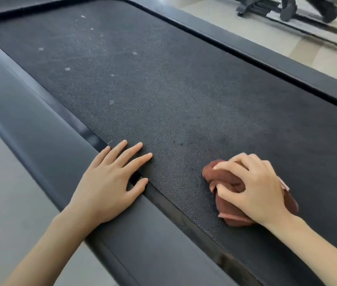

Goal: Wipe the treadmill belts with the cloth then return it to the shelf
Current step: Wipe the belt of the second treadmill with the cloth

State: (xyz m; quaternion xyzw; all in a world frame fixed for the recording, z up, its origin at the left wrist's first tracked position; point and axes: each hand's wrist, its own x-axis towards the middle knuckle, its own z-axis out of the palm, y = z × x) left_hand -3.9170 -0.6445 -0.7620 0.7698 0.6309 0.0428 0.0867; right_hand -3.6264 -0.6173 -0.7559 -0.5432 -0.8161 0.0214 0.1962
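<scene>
My right hand (258,190) lies on the brown cloth (225,178), fingers and thumb curled into its bunched folds, so that grip is clenched on the cloth and bears it down on the belt (173,89). The cloth sits at the near end of the belt, toward its right half, all of it on the textured black surface and apart from either rail. My left hand (110,182) holds nothing. Its grip is released, fingers straight and spread, the palm resting on the grey side rail (46,141) and the fingertips reaching over the edge onto the belt, well apart from the cloth. As I judge it, the next stroke turns on where the dirt lies from the cloth. The belt's long axis runs away from me, from lower right to upper left in the head view. The pale spots (112,102) are scattered up that line, ahead of the cloth and to its left, nearer to my left hand than to my right. Since the right hand has the cloth, I would push it forward and leftward along the belt's length to reach them, the left hand propping me. I take the wiping to be far from finished, and the shelf is not in view.
</scene>
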